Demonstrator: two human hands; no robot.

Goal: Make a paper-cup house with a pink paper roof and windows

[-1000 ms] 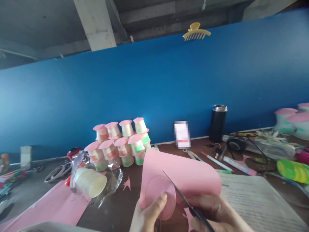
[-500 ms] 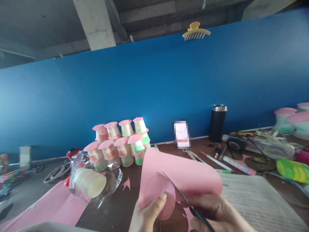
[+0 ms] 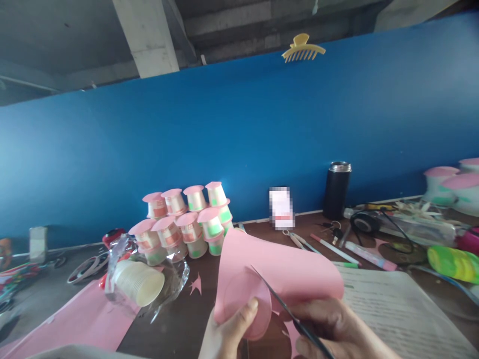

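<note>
My left hand (image 3: 232,329) grips a curled sheet of pink paper (image 3: 288,264), its thumb pressed on a drawn or partly cut circle. In my right hand (image 3: 337,326) is a pair of scissors (image 3: 272,290). One dark blade lies across the front of the sheet, just right of the circle, pointing up and left; where the other blade runs is hidden. My right fingers also touch the sheet's lower edge. A cut pink scrap (image 3: 293,336) hangs or lies below the paper; I cannot tell which.
Stacked paper cups with pink tops (image 3: 187,227) stand behind on the left. Nearer are bagged cups (image 3: 140,281) and pink paper (image 3: 86,319). A black flask (image 3: 337,192), pens (image 3: 337,251) and a printed sheet (image 3: 400,309) occupy the right. A blue partition (image 3: 239,124) closes the back.
Almost nothing differs. The view has shifted very slightly, and both hands, the scissors and the pink sheet keep practically the same position.
</note>
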